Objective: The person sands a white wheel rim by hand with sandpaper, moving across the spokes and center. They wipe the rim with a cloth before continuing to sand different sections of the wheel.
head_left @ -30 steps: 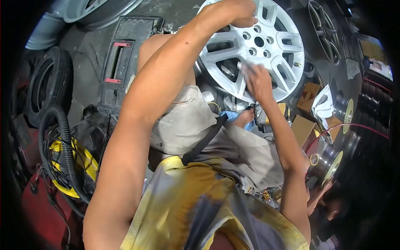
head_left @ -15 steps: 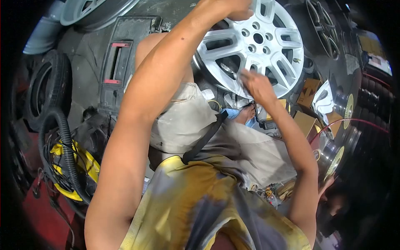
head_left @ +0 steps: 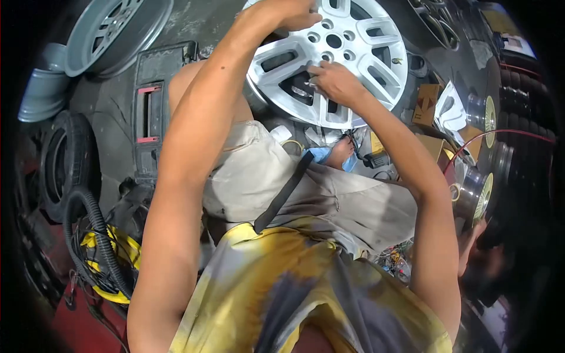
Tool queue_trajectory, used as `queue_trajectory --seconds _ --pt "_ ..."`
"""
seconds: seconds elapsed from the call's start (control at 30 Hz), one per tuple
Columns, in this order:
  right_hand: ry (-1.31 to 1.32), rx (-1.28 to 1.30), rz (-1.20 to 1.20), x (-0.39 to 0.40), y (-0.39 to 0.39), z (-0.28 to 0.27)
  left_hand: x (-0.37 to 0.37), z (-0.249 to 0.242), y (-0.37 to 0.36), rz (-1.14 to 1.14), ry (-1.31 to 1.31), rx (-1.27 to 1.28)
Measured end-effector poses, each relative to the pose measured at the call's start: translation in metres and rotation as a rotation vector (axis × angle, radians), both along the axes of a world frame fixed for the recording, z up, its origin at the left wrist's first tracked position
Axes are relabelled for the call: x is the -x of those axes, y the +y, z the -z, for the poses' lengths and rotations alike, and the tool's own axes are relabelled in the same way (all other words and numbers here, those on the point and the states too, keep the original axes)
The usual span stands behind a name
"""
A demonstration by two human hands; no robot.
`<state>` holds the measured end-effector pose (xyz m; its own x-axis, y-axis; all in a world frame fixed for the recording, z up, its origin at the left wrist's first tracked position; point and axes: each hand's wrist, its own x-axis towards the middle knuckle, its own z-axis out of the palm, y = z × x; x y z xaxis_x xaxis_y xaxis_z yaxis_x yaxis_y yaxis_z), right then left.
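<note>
A silver-white alloy wheel rim (head_left: pixel 386 88) lies in front of me at the top of the head view, its spokes and central hub hole facing up. My left hand (head_left: pixel 292 14) reaches over its far left part, fingers curled down onto a spoke near the hub; the frame's top edge cuts it off. My right hand (head_left: pixel 338 83) is closed on the near side of the hub, fingertips pressed together at a spoke's edge. I cannot tell what is pinched there. Below the rim, a bare foot (head_left: pixel 339 154) shows beside blue material.
A black plastic case (head_left: pixel 143 117) and a tire (head_left: pixel 73 165) lie to the left, above a yellow-and-black machine with a ribbed hose (head_left: pixel 97 226). Another grey rim (head_left: pixel 118 35) is at upper left. Cardboard boxes (head_left: pixel 426 105), stacked rims (head_left: pixel 475 191) and a red hose (head_left: pixel 500 131) are on the right.
My right hand has moved from near the rim's outer edge inward toward the hub. My left hand stays at the far part of the rim. The whole view has shifted, putting the rim further left.
</note>
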<state>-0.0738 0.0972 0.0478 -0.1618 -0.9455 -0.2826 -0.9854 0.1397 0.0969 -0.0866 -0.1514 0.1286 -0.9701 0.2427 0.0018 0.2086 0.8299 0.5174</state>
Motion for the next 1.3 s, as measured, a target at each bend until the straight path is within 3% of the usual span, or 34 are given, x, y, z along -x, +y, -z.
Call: queue_trajectory --seconds 0.07,0.1,0.2,0.27,0.3,0.37,0.47,0.6,0.77,0.87,1.0,1.07,1.1,1.2,1.3 --pt "-0.229 0.289 0.199 0.0 0.022 -0.017 -0.002 0.002 -0.005 -0.022 0.031 -0.05" --pt "-0.178 0.32 0.317 -0.011 0.035 -0.022 -0.004 -0.003 -0.006 -0.04 0.011 -0.056" --pt "-0.179 0.302 0.366 -0.055 0.086 -0.003 -0.003 -0.008 -0.003 -0.034 -0.022 -0.048" --pt "-0.285 0.522 0.591 -0.102 0.102 0.01 0.0 -0.007 -0.001 -0.044 -0.04 -0.033" --pt "-0.294 0.523 0.58 -0.113 0.101 -0.002 0.0 -0.005 0.0 -0.025 -0.011 -0.027" --pt "-0.089 0.464 0.765 -0.129 0.095 -0.029 -0.005 0.001 -0.002 -0.003 0.001 -0.017" --pt "-0.082 0.466 0.731 -0.117 0.089 -0.018 -0.003 -0.004 0.003 -0.029 -0.019 0.004" --pt "-0.027 0.2 0.803 -0.103 0.057 -0.008 0.001 0.002 0.015 -0.046 -0.063 0.094" --pt "-0.128 0.184 0.924 -0.12 0.081 -0.028 -0.002 0.005 0.012 -0.025 -0.028 0.049" --pt "-0.103 0.277 0.843 -0.109 0.078 -0.006 0.004 0.005 0.014 -0.032 -0.006 0.038" --pt "-0.325 0.446 0.933 -0.131 0.065 0.004 0.007 0.013 0.016 0.008 -0.084 0.082" --pt "-0.42 0.704 0.95 -0.15 0.062 -0.01 -0.002 0.002 0.019 -0.084 0.005 0.002" --pt "-0.36 0.539 1.015 -0.153 0.059 -0.014 -0.001 0.001 0.021 -0.072 0.002 0.003" --pt "-0.289 0.39 1.109 -0.137 0.045 0.004 0.004 0.002 0.023 -0.063 -0.034 -0.001" --pt "-0.234 0.501 1.118 -0.168 0.035 -0.001 0.008 0.009 0.026 0.017 -0.079 0.063"
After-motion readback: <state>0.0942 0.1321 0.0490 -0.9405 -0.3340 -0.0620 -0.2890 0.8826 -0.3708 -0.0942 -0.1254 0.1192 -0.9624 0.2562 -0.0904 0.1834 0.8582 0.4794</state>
